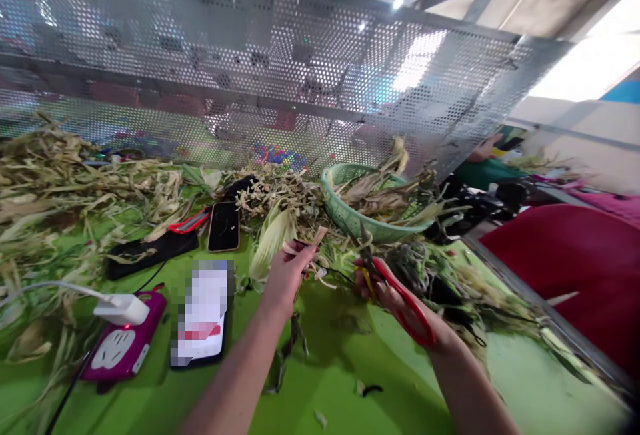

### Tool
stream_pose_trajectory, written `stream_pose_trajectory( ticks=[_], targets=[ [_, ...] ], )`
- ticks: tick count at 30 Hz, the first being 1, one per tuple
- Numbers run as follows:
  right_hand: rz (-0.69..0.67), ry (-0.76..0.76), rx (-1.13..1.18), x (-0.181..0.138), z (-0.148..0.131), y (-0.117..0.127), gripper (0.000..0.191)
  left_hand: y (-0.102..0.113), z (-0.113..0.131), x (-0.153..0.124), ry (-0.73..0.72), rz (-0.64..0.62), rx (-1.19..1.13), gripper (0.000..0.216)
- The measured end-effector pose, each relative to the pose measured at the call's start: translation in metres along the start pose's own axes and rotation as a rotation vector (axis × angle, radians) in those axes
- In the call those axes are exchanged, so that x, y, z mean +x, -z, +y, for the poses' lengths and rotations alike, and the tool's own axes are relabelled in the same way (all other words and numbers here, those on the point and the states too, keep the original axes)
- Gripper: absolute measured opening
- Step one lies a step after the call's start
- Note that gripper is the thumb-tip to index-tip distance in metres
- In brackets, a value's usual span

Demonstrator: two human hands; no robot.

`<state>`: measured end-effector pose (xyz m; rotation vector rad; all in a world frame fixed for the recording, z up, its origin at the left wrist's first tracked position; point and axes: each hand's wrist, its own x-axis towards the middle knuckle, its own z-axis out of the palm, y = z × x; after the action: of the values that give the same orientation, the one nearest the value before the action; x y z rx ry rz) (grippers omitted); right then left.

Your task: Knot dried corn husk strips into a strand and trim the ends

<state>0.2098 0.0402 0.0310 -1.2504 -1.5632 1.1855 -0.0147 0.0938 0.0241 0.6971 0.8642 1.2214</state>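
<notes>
My left hand (291, 267) is closed on a narrow strip of dried corn husk (321, 236), pinched between thumb and fingers. To its right, my right hand (389, 295) grips red-handled scissors (407, 305), their dark blades pointing up and away. A bit of yellow shows by the fingers of that hand. Beside my left hand lies a pale green corn husk (273, 238). Husk trimmings (295, 192) are heaped just beyond it. Past the scissors stands a green plastic basket (350, 217) with dry husks inside.
A lit phone (204, 315), a dark phone (224, 227) and a purple power strip (127, 335) with a white charger (121, 308) lie left on the green table. Husks (75, 188) pile along the back, before a perforated metal screen (240, 55). Red fabric (565, 262) is at right.
</notes>
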Motion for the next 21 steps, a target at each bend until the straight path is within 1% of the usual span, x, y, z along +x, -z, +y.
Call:
stream_pose_trajectory(
  ticks=[3, 6, 11, 15, 21],
  targets=[
    [-0.025, -0.045, 0.002, -0.001, -0.002, 0.000, 0.066, -0.001, 0.000, -0.001, -0.013, -0.021, -0.004, 0.021],
    [-0.068, -0.093, -0.061, 0.000, -0.004, -0.003, 0.069, -0.002, 0.001, -0.002, -0.030, -0.057, -0.002, 0.017],
    [-0.159, -0.065, -0.116, 0.006, -0.008, -0.009, 0.073, -0.002, 0.002, -0.005, -0.065, -0.159, 0.092, 0.011],
    [-0.196, -0.047, -0.111, 0.007, -0.013, -0.014, 0.068, -0.001, 0.000, -0.005, -0.126, -0.209, 0.212, 0.009],
    [-0.195, -0.052, -0.064, 0.008, -0.014, -0.018, 0.060, 0.000, -0.001, -0.006, -0.115, -0.232, 0.281, 0.009]
  ],
)
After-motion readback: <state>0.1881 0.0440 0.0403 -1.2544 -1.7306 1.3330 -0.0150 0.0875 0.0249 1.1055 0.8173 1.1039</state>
